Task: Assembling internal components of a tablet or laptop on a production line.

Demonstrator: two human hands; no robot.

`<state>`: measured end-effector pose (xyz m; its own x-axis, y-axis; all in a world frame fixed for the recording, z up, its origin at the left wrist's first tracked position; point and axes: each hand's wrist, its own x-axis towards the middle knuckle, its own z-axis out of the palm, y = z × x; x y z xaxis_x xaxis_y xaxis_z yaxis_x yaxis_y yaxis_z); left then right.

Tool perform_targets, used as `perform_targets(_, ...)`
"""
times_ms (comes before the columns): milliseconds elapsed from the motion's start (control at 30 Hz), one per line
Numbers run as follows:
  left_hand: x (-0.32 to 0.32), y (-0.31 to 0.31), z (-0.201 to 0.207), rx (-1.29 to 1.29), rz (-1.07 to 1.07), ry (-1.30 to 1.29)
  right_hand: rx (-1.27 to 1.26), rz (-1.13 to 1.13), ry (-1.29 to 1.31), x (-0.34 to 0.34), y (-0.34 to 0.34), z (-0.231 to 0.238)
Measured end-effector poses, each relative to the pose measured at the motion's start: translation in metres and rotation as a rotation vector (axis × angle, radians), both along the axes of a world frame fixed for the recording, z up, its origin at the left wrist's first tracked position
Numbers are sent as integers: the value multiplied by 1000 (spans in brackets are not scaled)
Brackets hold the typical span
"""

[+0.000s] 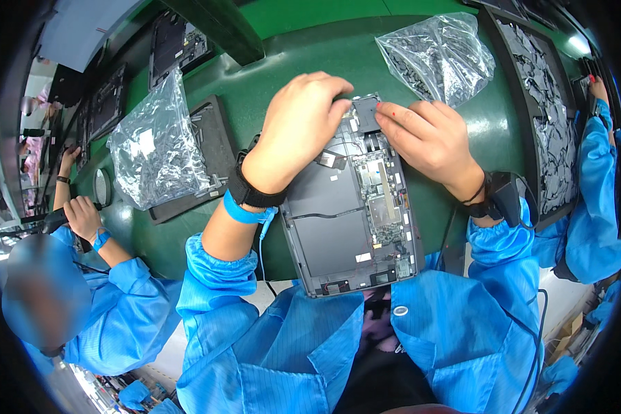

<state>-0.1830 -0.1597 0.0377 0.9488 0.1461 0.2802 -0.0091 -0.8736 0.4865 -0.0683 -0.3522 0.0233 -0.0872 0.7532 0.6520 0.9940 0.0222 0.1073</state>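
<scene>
An opened tablet-like device (324, 248) lies tilted in front of me, its inside facing up, with a dark grey battery area and a circuit board (385, 210) along its right side. At its far end sits a small dark square part (367, 114). My right hand (428, 141) has its thumb and fingers closed at the right edge of that part. My left hand (303, 121) is curled at the device's far end, thumb and index finger bent toward each other beside the same part. Anything between the left fingertips is hidden.
On the green table (310, 58) lie a clear bag of dark parts (438, 58), another clear bag (159, 148) on a black foam tray (217, 138), and a large tray of grey pieces (541, 117) at right. Co-workers in blue sit at both sides.
</scene>
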Motion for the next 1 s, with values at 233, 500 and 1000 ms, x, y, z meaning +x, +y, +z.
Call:
perform_targets(233,2,-8,-6,117,10,7,-131,-71,64,-9,1,5)
perform_targets(500,4,-8,-8,148,9,1,-275,-157,42,-20,2,14)
perform_targets(1000,4,-2,-11,129,-115,-78,-212,-54,201,-9,0,3)
